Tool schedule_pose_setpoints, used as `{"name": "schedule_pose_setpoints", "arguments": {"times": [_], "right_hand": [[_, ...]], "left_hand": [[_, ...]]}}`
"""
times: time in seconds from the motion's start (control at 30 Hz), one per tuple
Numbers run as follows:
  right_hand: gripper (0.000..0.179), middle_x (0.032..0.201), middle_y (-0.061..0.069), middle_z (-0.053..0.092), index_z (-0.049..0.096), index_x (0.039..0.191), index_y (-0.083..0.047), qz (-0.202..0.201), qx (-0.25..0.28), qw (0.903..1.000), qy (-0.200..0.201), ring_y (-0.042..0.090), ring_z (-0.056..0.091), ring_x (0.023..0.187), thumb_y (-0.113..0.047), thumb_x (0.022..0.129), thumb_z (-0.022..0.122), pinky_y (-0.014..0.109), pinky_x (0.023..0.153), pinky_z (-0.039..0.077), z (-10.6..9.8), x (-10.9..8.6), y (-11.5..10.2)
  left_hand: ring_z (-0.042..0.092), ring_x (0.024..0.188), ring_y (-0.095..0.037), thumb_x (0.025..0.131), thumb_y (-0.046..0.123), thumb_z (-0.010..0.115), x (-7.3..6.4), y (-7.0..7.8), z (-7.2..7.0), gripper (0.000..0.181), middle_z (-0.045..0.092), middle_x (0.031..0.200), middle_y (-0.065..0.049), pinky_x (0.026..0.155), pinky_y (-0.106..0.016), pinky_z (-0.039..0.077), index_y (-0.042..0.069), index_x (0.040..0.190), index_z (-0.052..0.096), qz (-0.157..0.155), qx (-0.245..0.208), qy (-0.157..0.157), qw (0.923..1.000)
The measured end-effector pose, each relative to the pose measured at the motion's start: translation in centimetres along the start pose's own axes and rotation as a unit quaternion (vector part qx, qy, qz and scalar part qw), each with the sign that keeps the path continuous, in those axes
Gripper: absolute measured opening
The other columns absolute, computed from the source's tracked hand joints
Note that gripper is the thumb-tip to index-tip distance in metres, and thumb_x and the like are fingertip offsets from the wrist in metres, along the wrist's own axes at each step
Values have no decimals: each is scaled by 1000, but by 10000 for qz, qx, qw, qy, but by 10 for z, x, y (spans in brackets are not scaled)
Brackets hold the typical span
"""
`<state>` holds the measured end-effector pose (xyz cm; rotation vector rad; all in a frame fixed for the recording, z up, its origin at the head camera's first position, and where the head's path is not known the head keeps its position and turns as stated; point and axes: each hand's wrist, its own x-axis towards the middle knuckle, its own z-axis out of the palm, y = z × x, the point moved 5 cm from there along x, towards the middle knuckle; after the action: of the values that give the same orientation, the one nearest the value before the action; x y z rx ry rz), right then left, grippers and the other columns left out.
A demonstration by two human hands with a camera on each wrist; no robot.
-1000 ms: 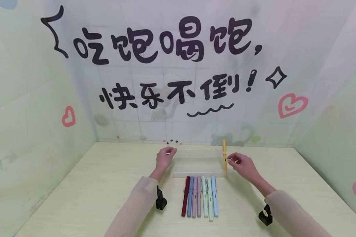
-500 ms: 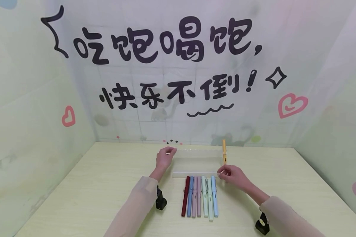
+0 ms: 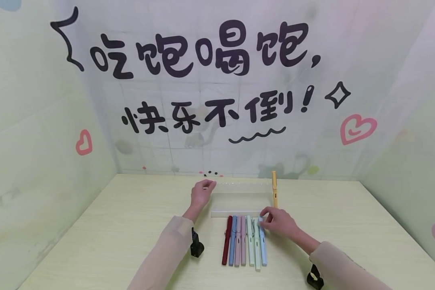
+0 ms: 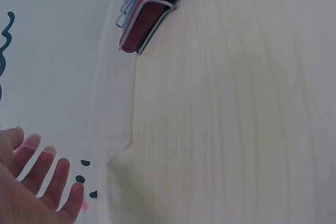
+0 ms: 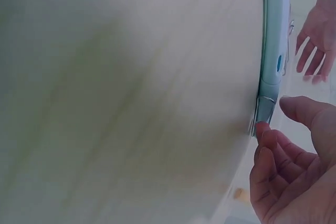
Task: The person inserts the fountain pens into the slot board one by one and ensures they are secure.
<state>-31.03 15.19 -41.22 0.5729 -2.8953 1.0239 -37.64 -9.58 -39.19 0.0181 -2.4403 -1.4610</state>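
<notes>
In the head view, a clear pen rack [image 3: 241, 201] with a notched back edge stands on the table. My left hand [image 3: 201, 192] holds its left end, thumb and fingers on either side of the clear panel. A yellow pen [image 3: 274, 189] leans in the rack at its right end. Several capped pens lie side by side in front: a dark red pen [image 3: 226, 240], blue, purple and pale green ones, and a light blue pen [image 3: 263, 245] rightmost. My right hand [image 3: 280, 222] is at the light blue pen's cap; in the right wrist view a fingertip touches the cap end and the thumb stands slightly apart.
The pale wood-grain table [image 3: 130, 233] runs back to a printed curtain [image 3: 217, 153] with black lettering. Curtain sides stand at left and right. Black wrist cameras sit under both sleeves.
My right hand has left the yellow pen and moved toward me and to the left, down to the light blue pen's cap. The left hand has stayed in place on the rack.
</notes>
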Motion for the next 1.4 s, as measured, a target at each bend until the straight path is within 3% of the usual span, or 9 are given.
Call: {"name": "schedule_pose_setpoints", "arguments": {"times": [0.4,0.7,0.87,1.4], "right_hand": [[28,61,-2,48,57,96,-2,321,-240,9990,-208,11,44,53,-10,72,69,25,47,37,1,-3,1],[29,61,-2,49,58,98,2,-152,-3,9974,-701,12,45,52,-12,75,68,24,47,38,-1,-7,0],[30,61,-2,47,56,98,0,-218,225,9958,-857,12,44,52,-16,76,69,24,46,37,-1,-8,1],[28,60,-5,43,54,89,-6,-500,-70,9971,-561,8,39,52,-22,74,71,22,46,33,1,-11,-1]], "left_hand": [[57,87,-25,87,23,56,1,-2,1,25,62,93,-10,76,-36,45,1,96,64,43,-13,20,10000],[57,87,-25,87,24,56,1,-2,1,25,62,93,-10,75,-36,46,2,95,64,1,-38,-8,10000],[57,88,-24,87,24,56,2,-3,1,25,62,93,-9,75,-36,45,2,95,64,-26,-22,-9,10000],[57,90,-25,87,26,55,1,-3,1,27,62,96,-11,77,-36,45,2,97,64,7,-52,-44,10000]]}}
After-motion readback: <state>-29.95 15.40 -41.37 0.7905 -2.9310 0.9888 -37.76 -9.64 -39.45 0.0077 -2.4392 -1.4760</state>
